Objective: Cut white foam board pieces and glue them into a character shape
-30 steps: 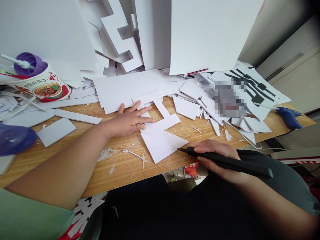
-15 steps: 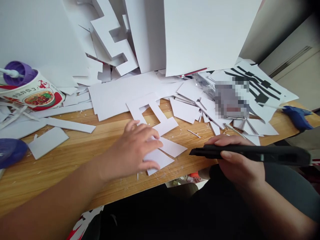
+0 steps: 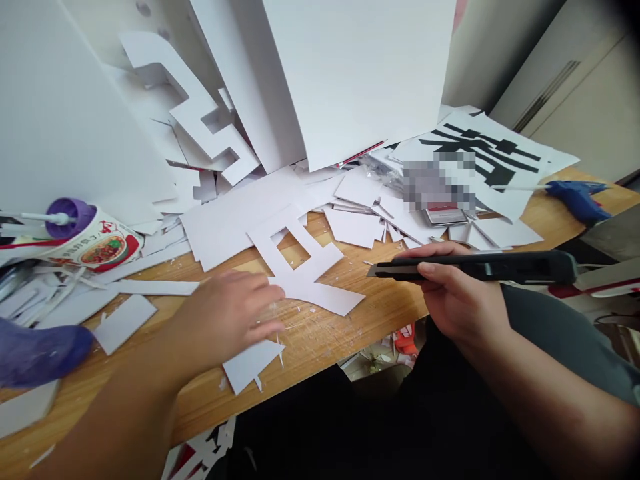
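The R hand point(image 3: 463, 303) grips the black utility knife point(image 3: 525, 267), its handle pinched btw. thumb and fingers. The blade points to the L and is near the white board cutout point(image 3: 327, 297), just beside its R side, w/o touching. So the cutout lies on the wooden table point(image 3: 313, 343), to the L of the R hand and in front of the blade.

The L hand point(image 3: 230, 313) is open, palm down, w/ fingers a little bent and loosely spread. Its fingertips are at the L edge of the cutout; whether they touch it, I cannot tell. A small board piece point(image 3: 250, 367) lies just below this hand, on the table's near side. The blue glue gun point(image 3: 575, 200) is at far R, well apart.
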Demonstrator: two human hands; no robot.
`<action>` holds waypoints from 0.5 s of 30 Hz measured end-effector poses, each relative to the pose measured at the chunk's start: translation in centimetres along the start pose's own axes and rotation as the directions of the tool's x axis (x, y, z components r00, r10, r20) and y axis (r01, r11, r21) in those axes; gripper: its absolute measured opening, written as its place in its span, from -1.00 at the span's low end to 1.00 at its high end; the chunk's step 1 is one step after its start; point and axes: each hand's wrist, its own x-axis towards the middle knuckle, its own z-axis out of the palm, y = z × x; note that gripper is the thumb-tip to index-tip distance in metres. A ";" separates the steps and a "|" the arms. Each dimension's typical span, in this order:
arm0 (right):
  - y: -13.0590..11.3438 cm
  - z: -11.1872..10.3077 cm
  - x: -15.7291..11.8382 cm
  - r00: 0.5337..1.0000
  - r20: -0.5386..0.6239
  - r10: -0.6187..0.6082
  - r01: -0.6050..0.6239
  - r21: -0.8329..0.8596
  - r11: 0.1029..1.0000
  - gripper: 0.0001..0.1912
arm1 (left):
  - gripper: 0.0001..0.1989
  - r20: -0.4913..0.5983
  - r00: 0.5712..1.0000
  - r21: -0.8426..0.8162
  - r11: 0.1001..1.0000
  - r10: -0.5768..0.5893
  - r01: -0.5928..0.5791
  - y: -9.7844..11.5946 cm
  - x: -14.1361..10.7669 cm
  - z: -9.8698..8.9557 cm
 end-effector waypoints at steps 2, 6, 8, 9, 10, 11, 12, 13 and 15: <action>0.0 0.0 0.0 1.000 0.001 0.011 -0.011 0.019 1.000 -0.86 | -0.79 -0.042 0.999 0.091 0.996 0.003 0.001 -0.1 0.8 -0.1; -0.2 0.2 -0.1 1.000 0.008 0.010 -0.010 0.036 0.999 -0.87 | -0.61 0.045 0.998 0.147 0.988 0.044 -0.050 0.6 2.9 0.9; -0.5 0.1 -0.2 1.000 0.010 -0.008 0.008 0.031 0.999 -0.87 | -0.58 0.060 0.998 0.139 0.990 0.028 -0.036 0.6 3.4 1.3; -0.7 -0.1 -0.2 1.000 0.009 -0.016 0.016 0.027 1.000 -0.87 | -0.59 0.057 0.998 0.137 0.990 0.021 -0.029 0.5 3.5 1.4; -0.9 -0.2 -0.2 1.000 0.008 -0.022 0.022 0.026 0.999 -0.87 | -0.61 0.050 0.999 0.135 0.990 0.021 -0.027 0.3 3.5 1.4; -1.1 -0.4 -0.2 1.000 0.007 -0.026 0.026 0.031 0.999 -0.87 | -0.64 0.047 0.999 0.135 0.990 0.025 -0.031 0.1 3.6 1.4; -1.3 -0.5 -0.2 1.000 0.007 -0.028 0.028 0.044 0.999 -0.87 | -0.65 0.045 0.998 0.135 0.990 0.031 -0.037 -0.1 3.6 1.3; -1.5 -0.7 -0.1 1.000 0.011 -0.026 0.025 0.060 0.998 -0.87 | -0.63 0.040 0.999 0.131 0.991 0.035 -0.040 -0.3 3.7 1.1; -1.9 -1.0 -0.1 1.000 0.011 -0.020 0.018 0.095 0.995 -0.88 | -0.58 0.024 0.999 0.117 0.992 0.043 -0.045 -0.4 4.1 0.7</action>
